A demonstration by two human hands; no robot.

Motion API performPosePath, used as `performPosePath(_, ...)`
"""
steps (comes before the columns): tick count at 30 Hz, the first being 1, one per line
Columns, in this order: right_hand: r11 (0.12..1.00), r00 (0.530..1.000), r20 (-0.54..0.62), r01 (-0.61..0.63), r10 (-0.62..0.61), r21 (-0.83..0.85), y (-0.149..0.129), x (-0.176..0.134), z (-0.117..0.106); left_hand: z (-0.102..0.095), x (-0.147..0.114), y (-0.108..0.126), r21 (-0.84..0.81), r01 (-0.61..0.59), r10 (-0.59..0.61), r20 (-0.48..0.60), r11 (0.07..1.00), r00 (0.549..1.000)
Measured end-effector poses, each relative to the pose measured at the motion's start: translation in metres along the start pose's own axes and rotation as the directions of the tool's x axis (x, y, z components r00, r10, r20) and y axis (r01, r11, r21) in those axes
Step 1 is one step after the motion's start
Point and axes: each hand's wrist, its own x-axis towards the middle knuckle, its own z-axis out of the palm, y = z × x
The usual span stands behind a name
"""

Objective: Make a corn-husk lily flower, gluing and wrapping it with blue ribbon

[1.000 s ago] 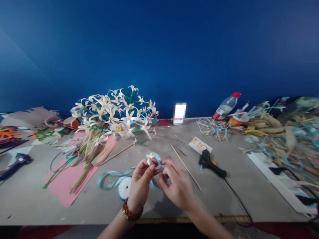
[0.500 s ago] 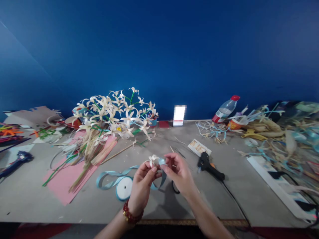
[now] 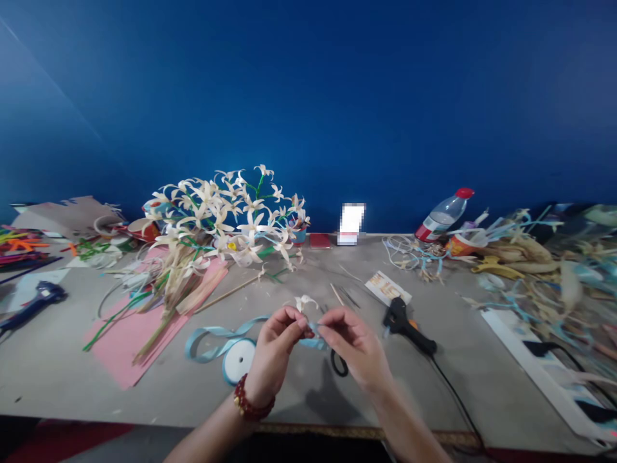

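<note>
My left hand (image 3: 279,344) is closed, thumb and fingers pinching a small white flower (image 3: 304,302) by its base; the petals rise above the fingertips. Close beside it, my right hand (image 3: 357,344) is closed in a pinch on a light blue ribbon (image 3: 315,328) just under the flower. Part of the ribbon is hidden by the fingers. More blue ribbon (image 3: 205,352) lies in loops on the table at the left, by its white spool (image 3: 240,361). Behind the right fingers, black scissor handles (image 3: 339,364) partly show.
A black glue gun (image 3: 409,326) with its cord lies right of my hands. White flowers (image 3: 250,222) on green stems stand at the back left, near pink paper (image 3: 128,347). A power strip (image 3: 535,376), a bottle (image 3: 441,215) and tangled scraps fill the right. A blue glue gun (image 3: 36,305) lies far left.
My right fingers have moved down from beside the petals to below the flower, taking the ribbon along. The flower now stands clear above my fingertips. The view has shifted slightly.
</note>
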Motion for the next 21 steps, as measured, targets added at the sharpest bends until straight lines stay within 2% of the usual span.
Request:
performPosePath(6,0.998,0.994,-0.091,0.054,-0.055,-0.019,0.001,0.006,0.01,0.005,-0.004,0.001,0.018,0.025,-0.025,-0.007,1.0,1.0)
performPosePath(11,0.965,0.975,-0.133,0.147,-0.178,-0.216,0.004,0.006,0.012,0.009,-0.004,0.002,0.046,-0.003,0.003,-0.006,0.999,1.0)
performPosePath(21,0.954,0.962,-0.183,0.153,-0.203,-0.257,0.005,0.007,0.017,0.007,-0.006,0.0,0.057,-0.029,0.029,0.002,0.998,1.0)
